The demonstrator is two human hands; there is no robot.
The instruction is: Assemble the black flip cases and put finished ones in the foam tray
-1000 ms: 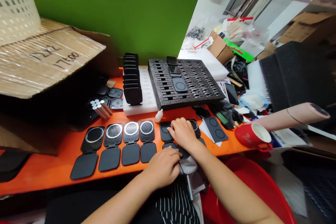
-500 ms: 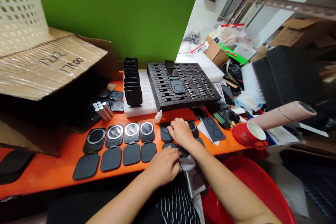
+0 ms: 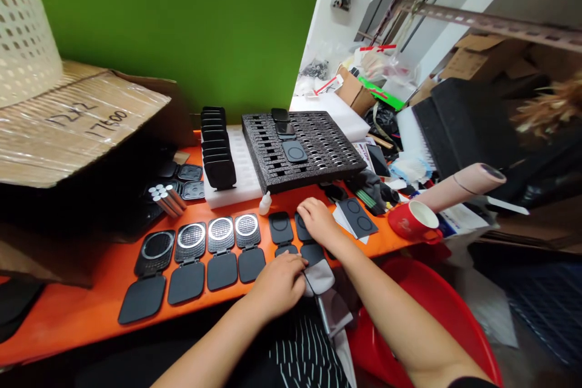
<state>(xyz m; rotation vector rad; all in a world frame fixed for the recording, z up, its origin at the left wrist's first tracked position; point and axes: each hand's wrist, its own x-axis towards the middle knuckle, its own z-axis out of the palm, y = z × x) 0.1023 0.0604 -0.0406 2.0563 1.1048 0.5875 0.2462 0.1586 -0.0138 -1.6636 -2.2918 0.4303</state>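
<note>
Folding black square-panelled chargers lie opened out in a row on the orange table. My right hand [image 3: 319, 221] rests its fingertips on the upper panel of one charger [image 3: 303, 231], fingers stretched and partly covering it. My left hand [image 3: 279, 284] lies at the row's near edge, fingers on the lower panel of the neighbouring charger [image 3: 280, 227]; its thumb is bent below. Both hands look free of any held thing. Left of them, several opened chargers [image 3: 220, 230] show silver rings on gridded upper panels. A small white bottle [image 3: 265, 204] stands just behind the row.
Behind stands a black foam tray [image 3: 327, 145] with slots, beside a white foam block [image 3: 245, 163] holding upright black panels. Silver cylinders [image 3: 168, 200] are on the left, near a cardboard box [image 3: 82, 127]. A red mug [image 3: 411, 221] and grey two-circle sheet [image 3: 357, 217] lie right.
The view has turned a little to the right. My right hand has shifted right along the row, uncovering more of two chargers. My left hand stays at the near edge.
</note>
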